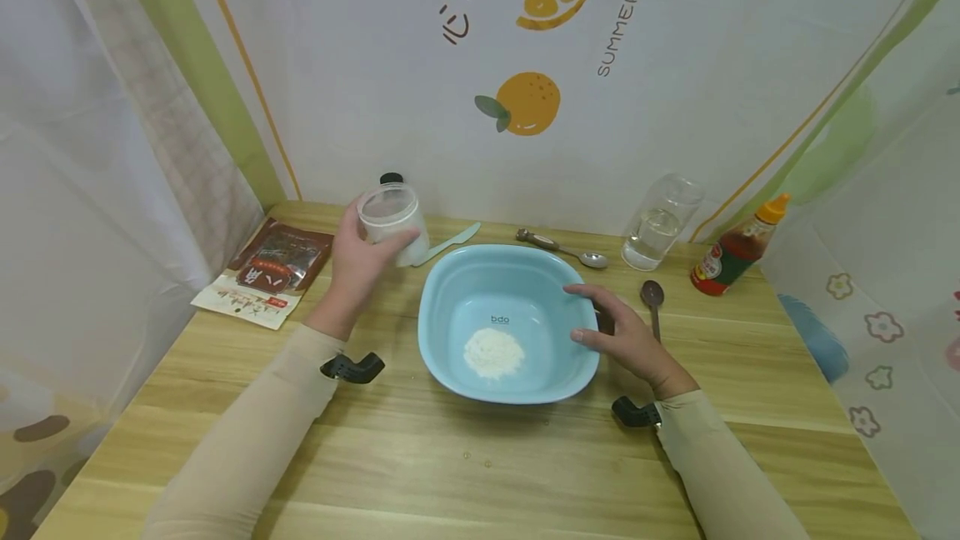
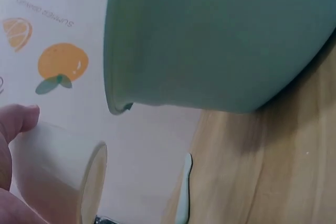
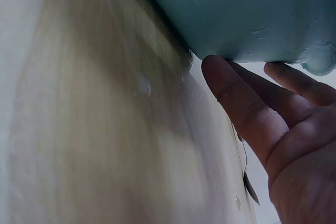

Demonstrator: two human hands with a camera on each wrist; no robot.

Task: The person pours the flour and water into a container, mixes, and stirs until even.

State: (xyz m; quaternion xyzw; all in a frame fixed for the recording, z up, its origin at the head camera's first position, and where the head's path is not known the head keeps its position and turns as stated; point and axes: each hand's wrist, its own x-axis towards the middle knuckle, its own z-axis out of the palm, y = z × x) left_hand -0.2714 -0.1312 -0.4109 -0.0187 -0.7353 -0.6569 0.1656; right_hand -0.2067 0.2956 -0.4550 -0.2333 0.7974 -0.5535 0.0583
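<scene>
We see the left hand wrapped around 1 jar left of the frame's centre, apparently to keep it from tipping, while the right hand, fingers spread wide, touches the central bowl holding white powder, seemingly to steady it.

Beige sleeves, black wrist cameras

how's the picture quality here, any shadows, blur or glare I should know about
Head view: fairly sharp and evenly lit, faint glints inside the basin; left wrist view: basin's outside dark, shadow on the table beneath; right wrist view: dim, table soft with a bright spot, right hand clearer.
</scene>
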